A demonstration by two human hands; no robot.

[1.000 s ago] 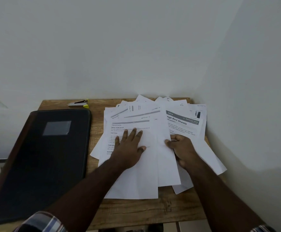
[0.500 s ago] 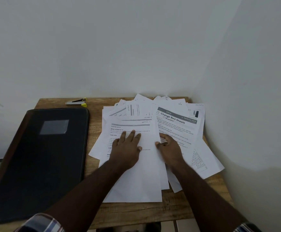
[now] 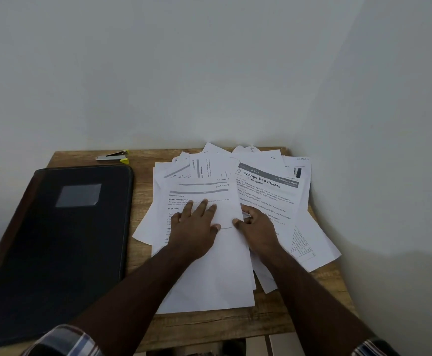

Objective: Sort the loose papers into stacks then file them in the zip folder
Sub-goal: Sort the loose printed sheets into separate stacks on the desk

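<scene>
A fan of loose white printed papers (image 3: 268, 186) covers the right half of the wooden table (image 3: 222, 327). My left hand (image 3: 196, 227) lies flat with spread fingers on the top sheet (image 3: 209, 278) of the pile. Just beside it, my right hand (image 3: 257, 227) has curled fingers and its thumb at that sheet's right edge, pinching it. A sheet headed "Change Bed Sheets" (image 3: 274, 194) shows to the right of that hand. The black zip folder (image 3: 63, 242) lies closed on the left, apart from both hands.
A small grey stapler with a yellow tip (image 3: 113, 155) sits at the table's back edge, behind the folder. White walls close the table in at the back and right. The folder overhangs the table's left side.
My right hand has slid left across the pile to the top sheet's edge, close to my left hand. The "Change Bed Sheets" page is now more exposed. My left hand has barely moved.
</scene>
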